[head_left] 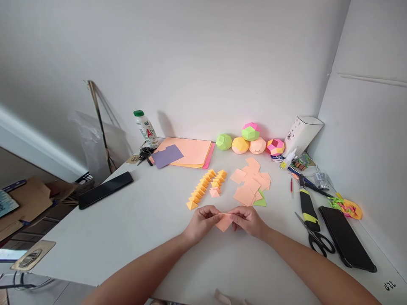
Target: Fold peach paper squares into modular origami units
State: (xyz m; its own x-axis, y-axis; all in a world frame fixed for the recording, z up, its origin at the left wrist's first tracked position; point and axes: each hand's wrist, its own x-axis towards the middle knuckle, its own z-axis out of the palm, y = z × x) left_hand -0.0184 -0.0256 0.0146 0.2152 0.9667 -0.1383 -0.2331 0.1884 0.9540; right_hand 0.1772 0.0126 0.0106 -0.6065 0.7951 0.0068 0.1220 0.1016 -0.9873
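Observation:
A small peach paper piece (pixel 224 223) with a folded top edge is pinched between both hands. My left hand (pixel 203 221) grips its left corner between thumb and fingers, and my right hand (pixel 248 220) grips the right corner the same way. Beyond the hands, folded orange paper pieces (pixel 200 188) stand in two rows, the shorter one with pale pink pieces (pixel 215 192) at its near end. Loose peach paper squares (pixel 246 190) lie in a pile to the right, with a green one (pixel 260 199) partly under them.
Paper balls (pixel 241 145) stand along the wall. Paper sheets (pixel 187 148) and a bottle (pixel 146 129) are at the back left, a black phone (pixel 106 190) at the left. Scissors (pixel 314 237), a cutter (pixel 308 209) and another phone (pixel 346 238) lie at the right.

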